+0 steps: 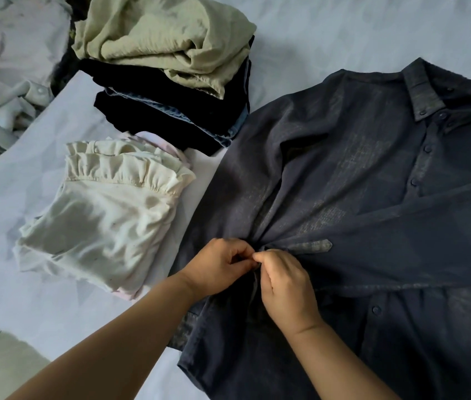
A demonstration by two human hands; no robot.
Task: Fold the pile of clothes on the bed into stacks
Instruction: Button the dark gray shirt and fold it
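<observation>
Nearest, the left hand (217, 265) and right hand (284, 280) pinch the dark shirt (358, 197) together at its gathered middle on the bed (329, 30). Tugging there could drag it into the cream stack (107, 215) or dark stack (171, 82) beyond

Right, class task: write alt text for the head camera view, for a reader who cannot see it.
Both hands, left hand and right hand, pinch the middle of a dark button-up shirt spread on a pale bed sheet. To its left sit a folded cream ruffled garment and a stack of dark clothes topped with a green garment.
</observation>
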